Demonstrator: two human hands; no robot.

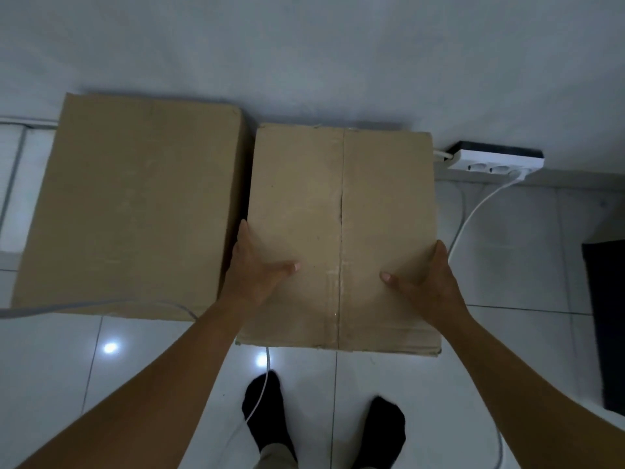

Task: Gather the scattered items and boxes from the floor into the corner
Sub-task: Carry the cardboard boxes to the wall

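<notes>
Gripping the smaller box from both sides, the left hand and the right hand each clasp one of its long edges. Each thumb lies flat across the brown top and points inward at the other, and the rest of the fingers run along and down the side walls, mostly hidden. This cardboard box sits between the two hands with its centre seam running straight away from the person, and its far end reaches the wall. Whether its near end rests on the floor or is raised a little cannot be told.

Just outside the left hand stands the larger box, also plain cardboard. Its side almost touches the held box, with only a narrow dark gap between them, and its far end is also at the wall. A thin white wire crosses in front of the larger box and passes beneath the left forearm.

Beyond and outside the right hand, a white power strip lies against the wall. A white cable is plugged into it and curves back toward the right wrist. Farther out on that side lies a dark mat. Below the hands, between the forearms, two feet in black socks stand on the glossy white tiles.
</notes>
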